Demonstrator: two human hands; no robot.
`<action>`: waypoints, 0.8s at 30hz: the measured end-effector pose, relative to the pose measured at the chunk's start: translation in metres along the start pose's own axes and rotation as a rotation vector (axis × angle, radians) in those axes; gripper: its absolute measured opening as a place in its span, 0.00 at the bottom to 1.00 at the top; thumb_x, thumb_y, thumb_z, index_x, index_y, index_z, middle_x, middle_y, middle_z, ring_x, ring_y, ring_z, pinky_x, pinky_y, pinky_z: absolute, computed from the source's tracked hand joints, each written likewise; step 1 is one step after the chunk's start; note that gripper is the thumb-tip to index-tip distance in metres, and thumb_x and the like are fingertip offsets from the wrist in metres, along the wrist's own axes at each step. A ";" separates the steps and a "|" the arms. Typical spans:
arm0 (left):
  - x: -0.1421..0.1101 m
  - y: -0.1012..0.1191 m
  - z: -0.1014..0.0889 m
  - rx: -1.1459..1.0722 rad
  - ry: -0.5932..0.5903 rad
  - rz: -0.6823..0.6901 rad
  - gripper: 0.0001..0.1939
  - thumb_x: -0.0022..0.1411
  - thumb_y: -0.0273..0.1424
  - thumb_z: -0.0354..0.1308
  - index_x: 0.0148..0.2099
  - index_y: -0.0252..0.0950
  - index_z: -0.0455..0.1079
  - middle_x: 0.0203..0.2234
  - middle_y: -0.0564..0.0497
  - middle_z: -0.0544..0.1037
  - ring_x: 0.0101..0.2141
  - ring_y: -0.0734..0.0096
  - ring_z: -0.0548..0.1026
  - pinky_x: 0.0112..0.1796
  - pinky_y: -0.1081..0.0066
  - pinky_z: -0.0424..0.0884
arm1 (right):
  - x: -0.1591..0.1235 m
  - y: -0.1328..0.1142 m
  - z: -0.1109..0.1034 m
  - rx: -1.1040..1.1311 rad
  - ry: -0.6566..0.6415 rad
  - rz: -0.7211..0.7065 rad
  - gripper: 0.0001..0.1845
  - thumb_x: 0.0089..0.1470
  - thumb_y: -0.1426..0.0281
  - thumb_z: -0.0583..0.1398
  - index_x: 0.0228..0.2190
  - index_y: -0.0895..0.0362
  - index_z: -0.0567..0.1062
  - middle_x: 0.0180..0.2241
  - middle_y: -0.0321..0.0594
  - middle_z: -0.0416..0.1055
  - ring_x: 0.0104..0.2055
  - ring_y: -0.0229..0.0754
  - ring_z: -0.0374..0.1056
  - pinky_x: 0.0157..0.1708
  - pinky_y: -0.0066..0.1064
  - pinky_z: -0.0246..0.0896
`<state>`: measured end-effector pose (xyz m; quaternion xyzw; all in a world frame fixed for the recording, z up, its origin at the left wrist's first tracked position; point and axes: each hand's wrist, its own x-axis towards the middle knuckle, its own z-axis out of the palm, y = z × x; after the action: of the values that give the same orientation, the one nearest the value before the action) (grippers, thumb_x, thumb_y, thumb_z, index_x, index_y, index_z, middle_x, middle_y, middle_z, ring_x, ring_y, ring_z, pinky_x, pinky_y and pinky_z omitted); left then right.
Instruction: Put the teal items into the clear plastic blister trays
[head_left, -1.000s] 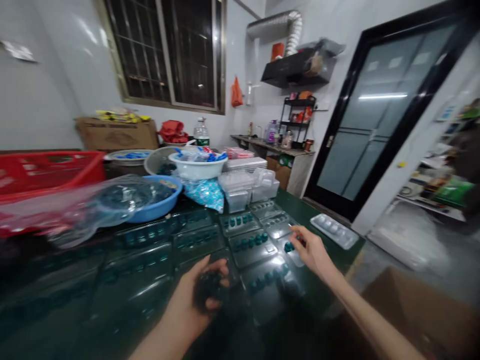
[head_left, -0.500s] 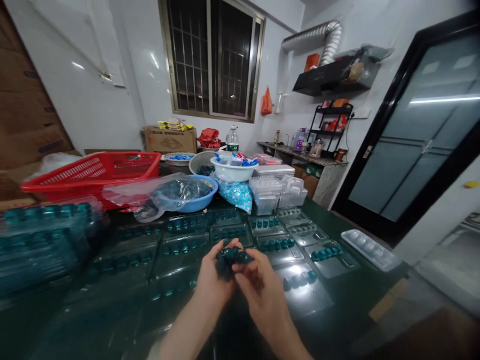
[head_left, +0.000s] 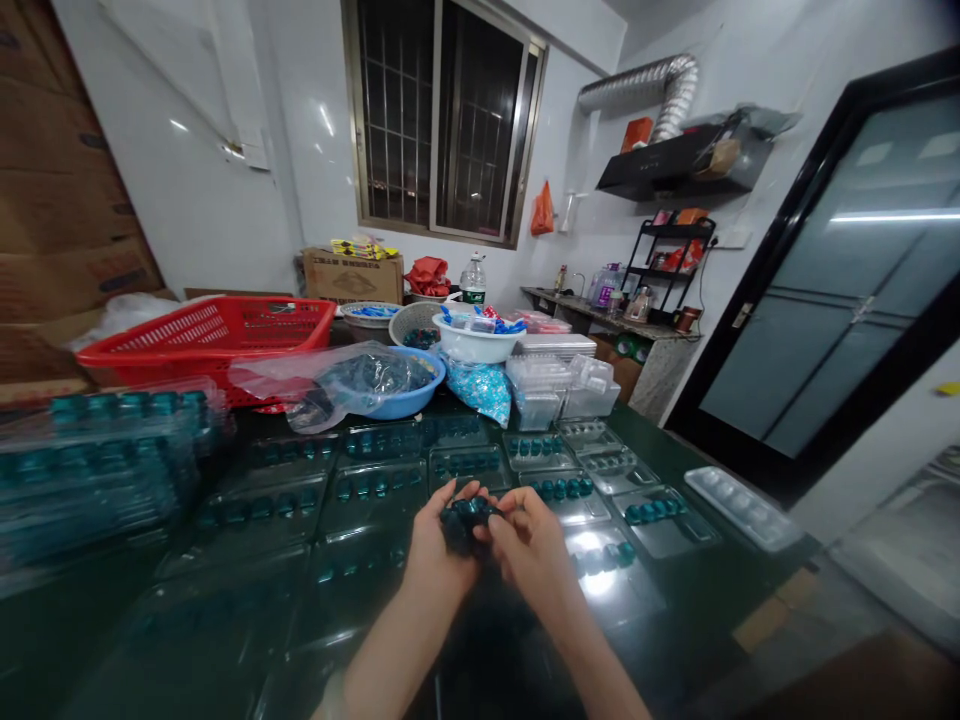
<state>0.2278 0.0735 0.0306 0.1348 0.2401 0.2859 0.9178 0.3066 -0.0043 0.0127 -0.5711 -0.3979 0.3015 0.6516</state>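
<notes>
My left hand [head_left: 442, 545] cups several dark teal, shiny, rounded pieces [head_left: 466, 518] above the table. The fingers of my right hand [head_left: 529, 530] are pinched at the right edge of this handful, on a piece too small and covered to tell apart. Clear plastic trays [head_left: 379, 495] lie in rows on the dark green table around both hands. Many have a line of similar teal pieces [head_left: 566, 488] in their hollows. Just right of my right hand, a tray [head_left: 619, 575] holds a few teal pieces under a bright glare.
Stacked filled trays [head_left: 97, 480] stand at the left. Behind are a red basket [head_left: 210, 350], a blue basin [head_left: 409, 400] with a plastic bag, a white bowl [head_left: 480, 345], and stacked clear packaging [head_left: 562, 385]. A whitish tray [head_left: 742, 505] lies at the right edge.
The view has shifted slightly, so the scene sits a little further right. My right fingers have drawn closer together at the teal pieces; my left hand still cups them.
</notes>
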 end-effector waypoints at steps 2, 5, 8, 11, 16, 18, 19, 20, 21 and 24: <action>0.000 0.000 0.001 0.020 0.010 0.008 0.07 0.52 0.31 0.52 0.32 0.32 0.65 0.22 0.48 0.71 0.15 0.76 0.66 0.15 0.77 0.60 | -0.001 0.000 -0.001 0.057 -0.013 0.033 0.09 0.48 0.65 0.55 0.29 0.55 0.60 0.17 0.30 0.65 0.14 0.29 0.55 0.10 0.17 0.45; 0.002 0.000 0.000 0.070 0.021 0.016 0.07 0.52 0.31 0.52 0.32 0.31 0.65 0.21 0.48 0.71 0.15 0.78 0.66 0.14 0.78 0.59 | -0.001 0.000 -0.005 0.154 -0.049 0.066 0.09 0.48 0.66 0.56 0.29 0.56 0.60 0.13 0.26 0.60 0.12 0.27 0.51 0.10 0.17 0.44; 0.001 -0.001 -0.003 0.155 0.019 0.008 0.09 0.52 0.32 0.54 0.32 0.31 0.65 0.19 0.50 0.71 0.15 0.78 0.65 0.15 0.77 0.60 | -0.001 0.004 -0.008 0.221 -0.050 0.063 0.07 0.49 0.67 0.55 0.29 0.56 0.60 0.14 0.26 0.59 0.11 0.27 0.51 0.10 0.17 0.44; -0.001 -0.006 -0.008 0.253 -0.010 0.001 0.12 0.50 0.34 0.56 0.34 0.30 0.66 0.16 0.52 0.70 0.15 0.75 0.67 0.15 0.76 0.60 | -0.002 0.009 -0.011 0.238 -0.026 0.052 0.07 0.48 0.67 0.55 0.29 0.57 0.61 0.14 0.26 0.60 0.11 0.27 0.51 0.10 0.17 0.43; -0.003 -0.015 -0.014 0.348 -0.094 0.046 0.10 0.48 0.29 0.59 0.34 0.30 0.68 0.16 0.51 0.70 0.16 0.74 0.68 0.15 0.77 0.57 | -0.006 0.009 -0.012 0.211 -0.009 0.060 0.11 0.48 0.66 0.55 0.35 0.57 0.65 0.15 0.28 0.61 0.12 0.27 0.52 0.10 0.17 0.44; -0.003 -0.016 -0.015 0.354 -0.112 0.048 0.07 0.47 0.28 0.59 0.31 0.30 0.68 0.15 0.52 0.70 0.16 0.76 0.67 0.14 0.78 0.56 | -0.008 0.006 -0.013 0.223 -0.006 0.062 0.12 0.48 0.65 0.55 0.34 0.59 0.67 0.15 0.29 0.61 0.12 0.27 0.52 0.11 0.18 0.45; -0.004 -0.017 -0.015 0.353 -0.116 0.044 0.06 0.47 0.28 0.59 0.30 0.30 0.68 0.15 0.52 0.70 0.16 0.77 0.66 0.15 0.79 0.56 | -0.008 0.005 -0.013 0.243 -0.003 0.062 0.11 0.48 0.65 0.56 0.33 0.59 0.68 0.14 0.29 0.61 0.12 0.26 0.52 0.11 0.18 0.45; -0.004 -0.017 -0.015 0.350 -0.119 0.039 0.06 0.48 0.28 0.59 0.29 0.30 0.68 0.15 0.52 0.70 0.15 0.78 0.66 0.15 0.79 0.56 | -0.008 0.004 -0.013 0.272 0.001 0.061 0.10 0.48 0.65 0.56 0.32 0.60 0.68 0.14 0.29 0.60 0.12 0.26 0.51 0.11 0.18 0.45; -0.005 -0.017 -0.014 0.345 -0.120 0.033 0.06 0.48 0.29 0.59 0.28 0.30 0.68 0.16 0.52 0.70 0.15 0.79 0.65 0.15 0.79 0.56 | -0.008 0.004 -0.012 0.308 0.005 0.061 0.10 0.48 0.66 0.56 0.31 0.60 0.68 0.14 0.28 0.60 0.11 0.26 0.51 0.10 0.18 0.44; -0.007 -0.017 -0.011 0.328 -0.128 0.016 0.06 0.49 0.29 0.58 0.27 0.30 0.67 0.16 0.53 0.69 0.14 0.82 0.63 0.15 0.80 0.56 | -0.006 0.007 -0.010 0.453 -0.003 0.092 0.07 0.47 0.67 0.57 0.29 0.59 0.68 0.12 0.27 0.58 0.10 0.26 0.49 0.10 0.18 0.43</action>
<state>0.2249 0.0572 0.0173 0.3029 0.2235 0.2411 0.8945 0.3126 -0.0135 0.0048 -0.4273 -0.2947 0.4134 0.7481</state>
